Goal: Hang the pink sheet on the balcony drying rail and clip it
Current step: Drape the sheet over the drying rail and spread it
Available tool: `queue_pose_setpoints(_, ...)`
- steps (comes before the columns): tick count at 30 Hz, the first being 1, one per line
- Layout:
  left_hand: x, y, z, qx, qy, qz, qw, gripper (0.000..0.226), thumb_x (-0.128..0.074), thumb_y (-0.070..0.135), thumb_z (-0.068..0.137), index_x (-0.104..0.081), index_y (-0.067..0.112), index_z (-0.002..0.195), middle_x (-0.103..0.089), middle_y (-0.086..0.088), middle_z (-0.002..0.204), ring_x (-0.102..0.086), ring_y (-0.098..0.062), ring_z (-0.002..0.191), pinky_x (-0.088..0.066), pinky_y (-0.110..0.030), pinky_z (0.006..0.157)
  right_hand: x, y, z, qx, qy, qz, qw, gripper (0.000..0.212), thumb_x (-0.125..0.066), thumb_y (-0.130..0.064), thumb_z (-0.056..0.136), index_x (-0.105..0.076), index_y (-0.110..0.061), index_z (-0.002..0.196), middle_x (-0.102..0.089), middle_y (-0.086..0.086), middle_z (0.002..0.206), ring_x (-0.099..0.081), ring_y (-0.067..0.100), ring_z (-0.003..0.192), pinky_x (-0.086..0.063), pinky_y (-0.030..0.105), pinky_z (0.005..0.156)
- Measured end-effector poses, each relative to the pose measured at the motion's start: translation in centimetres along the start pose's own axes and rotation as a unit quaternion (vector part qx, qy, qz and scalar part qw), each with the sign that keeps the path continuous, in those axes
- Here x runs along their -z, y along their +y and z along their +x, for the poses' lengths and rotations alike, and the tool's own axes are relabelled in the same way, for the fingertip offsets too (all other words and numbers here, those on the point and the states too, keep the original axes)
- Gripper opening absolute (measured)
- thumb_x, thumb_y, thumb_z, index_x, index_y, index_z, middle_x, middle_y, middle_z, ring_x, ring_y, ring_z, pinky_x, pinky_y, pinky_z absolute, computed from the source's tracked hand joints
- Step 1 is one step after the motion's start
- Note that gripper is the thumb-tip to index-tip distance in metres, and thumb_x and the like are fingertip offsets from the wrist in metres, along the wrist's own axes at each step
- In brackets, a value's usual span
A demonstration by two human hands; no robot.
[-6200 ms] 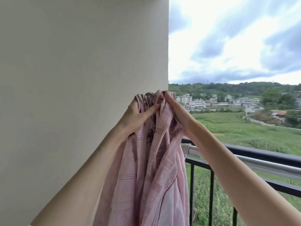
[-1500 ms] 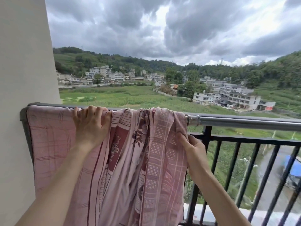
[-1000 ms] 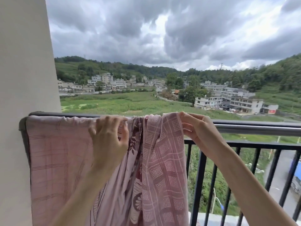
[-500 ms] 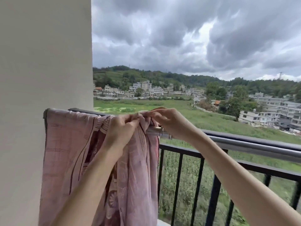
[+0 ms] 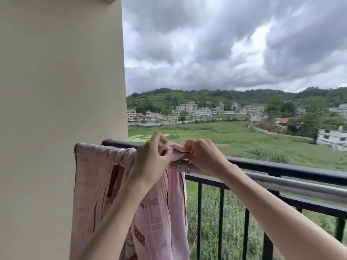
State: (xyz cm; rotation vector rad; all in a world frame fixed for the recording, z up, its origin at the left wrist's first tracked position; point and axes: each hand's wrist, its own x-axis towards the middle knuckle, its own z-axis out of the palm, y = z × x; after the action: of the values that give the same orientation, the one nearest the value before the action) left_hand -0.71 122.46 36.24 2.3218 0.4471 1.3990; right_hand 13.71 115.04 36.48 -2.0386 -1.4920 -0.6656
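The pink sheet (image 5: 97, 181), checked with dark red patterns, hangs over the silver drying rail (image 5: 281, 184) at its left end, beside the wall. Its folds drop below the frame's bottom edge. My left hand (image 5: 150, 162) and my right hand (image 5: 204, 156) meet at the sheet's top right edge. Both pinch a small bunch of pink cloth above the rail, just over a metal joint ring (image 5: 183, 166) on the rail. No clip shows.
A cream wall (image 5: 56, 91) fills the left side. A black balcony railing (image 5: 262, 166) with vertical bars runs behind and under the silver rail to the right. Beyond lie green fields, houses and a cloudy sky.
The sheet went from bunched in both hands onto the rail and spread towards the wall. My hands then came together at its right edge, and my view swung left towards the wall.
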Motion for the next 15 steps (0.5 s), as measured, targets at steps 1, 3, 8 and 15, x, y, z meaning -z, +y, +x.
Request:
queue_pose_setpoints(1, -0.3, 0.2, -0.1, -0.028, 0.011, 0.018, 0.999, 0.011, -0.06, 0.014, 0.086, -0.054, 0.014, 0.095, -0.047, 0.011, 0.058, -0.049, -0.004, 0.043, -0.037, -0.008, 0.04, 0.4, 0.3, -0.2, -0.002, 0.001, 0.0, 1.0, 0.012, -0.055, -0.01, 0.088, -0.066, -0.008, 0.092, -0.071, 0.01, 0.088, -0.063, 0.022, 0.075, -0.041, 0.026, 0.059)
queue_pose_setpoints(3, -0.9, 0.5, -0.1, -0.073, 0.02, 0.045, 0.996, 0.014, -0.061, 0.014, 0.085, -0.06, 0.013, 0.099, -0.042, 0.017, 0.053, -0.051, 0.002, 0.043, -0.037, -0.004, 0.042, 1.3, 0.8, -0.7, -0.011, 0.004, 0.006, 1.0, 0.016, -0.054, -0.009, 0.088, -0.069, -0.006, 0.091, -0.072, 0.012, 0.084, -0.065, 0.023, 0.073, -0.042, 0.026, 0.058)
queue_pose_setpoints(8, -3.2, 1.7, -0.5, -0.108, 0.034, 0.026, 0.993, 0.015, -0.064, 0.023, 0.083, -0.067, 0.011, 0.092, -0.06, 0.005, 0.077, -0.051, 0.002, 0.06, -0.038, 0.0, 0.059, 4.0, 3.0, -2.3, -0.033, 0.01, 0.035, 0.999, 0.019, -0.056, -0.013, 0.089, -0.073, -0.008, 0.097, -0.074, 0.012, 0.088, -0.068, 0.024, 0.078, -0.053, 0.035, 0.074)
queue_pose_setpoints(15, -8.1, 8.2, -2.5, -0.113, 0.007, -0.051, 0.992, 0.023, -0.061, 0.023, 0.085, -0.066, 0.005, 0.098, -0.059, 0.002, 0.088, -0.05, -0.004, 0.07, -0.036, 0.004, 0.068, 10.2, 7.2, -7.6, -0.092, 0.062, 0.023, 0.993, 0.023, -0.054, -0.006, 0.088, -0.07, -0.008, 0.105, -0.073, 0.008, 0.1, -0.068, 0.02, 0.088, -0.048, 0.019, 0.076)
